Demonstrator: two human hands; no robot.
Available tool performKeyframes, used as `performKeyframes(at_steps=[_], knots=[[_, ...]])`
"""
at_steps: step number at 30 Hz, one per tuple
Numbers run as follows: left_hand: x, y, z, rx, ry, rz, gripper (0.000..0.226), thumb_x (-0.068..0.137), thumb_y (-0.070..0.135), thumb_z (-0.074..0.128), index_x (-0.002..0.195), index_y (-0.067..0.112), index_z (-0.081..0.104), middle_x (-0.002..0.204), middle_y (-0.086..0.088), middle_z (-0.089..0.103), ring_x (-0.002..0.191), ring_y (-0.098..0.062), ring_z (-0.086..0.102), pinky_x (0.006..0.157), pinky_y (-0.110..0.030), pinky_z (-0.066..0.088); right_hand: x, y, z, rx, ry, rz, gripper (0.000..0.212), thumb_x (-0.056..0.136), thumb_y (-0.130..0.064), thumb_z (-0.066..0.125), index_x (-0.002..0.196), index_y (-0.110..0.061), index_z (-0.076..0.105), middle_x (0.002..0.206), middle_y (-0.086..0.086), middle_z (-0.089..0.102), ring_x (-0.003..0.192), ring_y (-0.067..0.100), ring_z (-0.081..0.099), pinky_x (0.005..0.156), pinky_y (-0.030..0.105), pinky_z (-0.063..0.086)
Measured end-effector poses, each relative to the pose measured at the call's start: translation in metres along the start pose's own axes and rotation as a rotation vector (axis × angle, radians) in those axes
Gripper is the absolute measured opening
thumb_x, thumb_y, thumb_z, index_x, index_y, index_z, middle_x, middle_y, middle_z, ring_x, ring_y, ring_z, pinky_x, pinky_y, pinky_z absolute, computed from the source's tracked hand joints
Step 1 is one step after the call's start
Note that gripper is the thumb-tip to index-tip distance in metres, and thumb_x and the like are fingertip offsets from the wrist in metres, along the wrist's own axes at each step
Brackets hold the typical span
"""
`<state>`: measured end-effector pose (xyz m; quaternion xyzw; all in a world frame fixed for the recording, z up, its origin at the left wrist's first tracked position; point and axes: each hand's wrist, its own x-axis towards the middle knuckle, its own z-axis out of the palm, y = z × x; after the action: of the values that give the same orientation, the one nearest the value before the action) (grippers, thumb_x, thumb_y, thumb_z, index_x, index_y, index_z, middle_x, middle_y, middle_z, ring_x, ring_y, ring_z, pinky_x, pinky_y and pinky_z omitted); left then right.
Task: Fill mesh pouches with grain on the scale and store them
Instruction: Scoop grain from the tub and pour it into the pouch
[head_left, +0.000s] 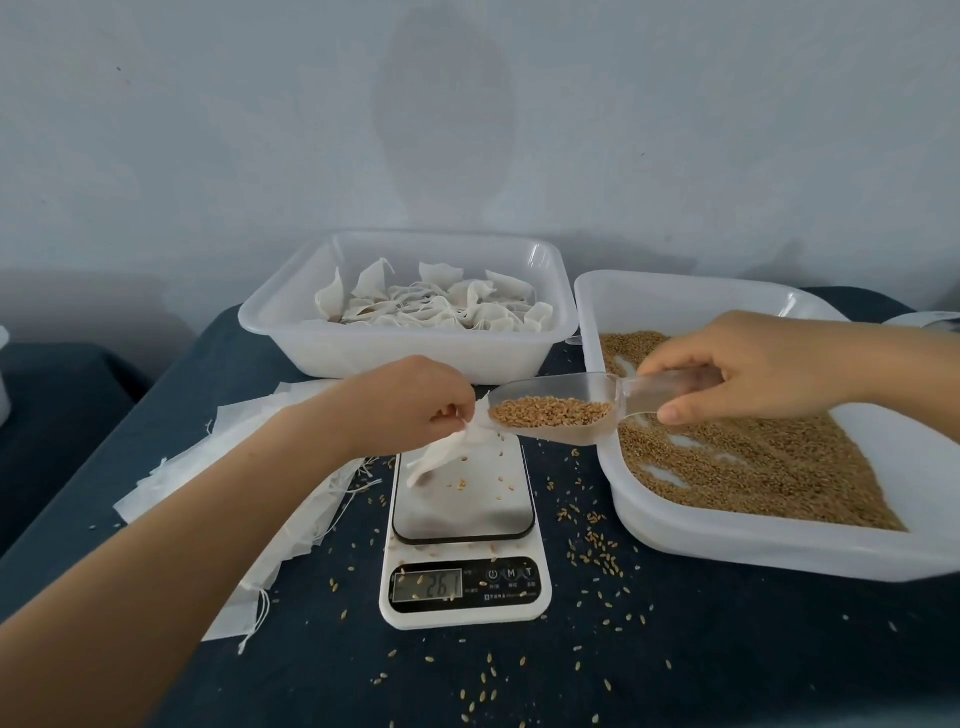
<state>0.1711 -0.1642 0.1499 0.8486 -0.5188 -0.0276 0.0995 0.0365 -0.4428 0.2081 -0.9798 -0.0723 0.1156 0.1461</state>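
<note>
Limp white mesh pouch (441, 457), pinched at its mouth by left hand (415, 410) above scale (462, 519); right hand (753, 364) grips clear scoop (571, 410) of loose grain (550, 413): light, spill-prone.

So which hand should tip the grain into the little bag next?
The right hand. It already grips the scoop, full of grain, with its tip at the mouth of the pouch. The left hand is busy pinching that pouch open above the scale.
</note>
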Motion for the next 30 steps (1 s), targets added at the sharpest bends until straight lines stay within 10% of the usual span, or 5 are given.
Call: performKeyframes(at_steps=[16,22,30], knots=[[0.0,0.01,-0.002,0.022,-0.001,0.036,0.019,0.093,0.027,0.055,0.103,0.02,0.069,0.096,0.009,0.062,0.084,-0.004,0.053,0.082,-0.02,0.042,0.02,-0.054,-0.04,-0.416,-0.122,0.004,0.016,0.086,-0.048,0.06,0.098,-0.042,0.051,0.072,-0.016,0.056,0.063,-0.008,0.051,0.053,0.013,0.034],[-0.003,0.009,-0.003,0.001,0.037,0.07,0.018,0.093,0.023,0.056,0.101,0.018,0.071,0.085,0.016,0.054,0.076,0.002,0.044,0.072,-0.006,0.031,0.028,-0.061,-0.047,-0.446,-0.169,-0.014,0.02,0.084,-0.048,0.062,0.101,-0.042,0.053,0.075,-0.02,0.053,0.068,-0.017,0.047,0.06,0.007,0.035],[-0.005,0.008,-0.002,-0.011,0.058,0.076,0.019,0.093,0.025,0.056,0.102,0.02,0.071,0.093,0.013,0.063,0.079,0.003,0.046,0.078,-0.013,0.037,0.039,-0.072,-0.062,-0.445,-0.25,0.027,0.02,0.081,-0.05,0.064,0.098,-0.044,0.057,0.08,-0.007,0.067,0.073,0.003,0.057,0.058,0.011,0.035]])
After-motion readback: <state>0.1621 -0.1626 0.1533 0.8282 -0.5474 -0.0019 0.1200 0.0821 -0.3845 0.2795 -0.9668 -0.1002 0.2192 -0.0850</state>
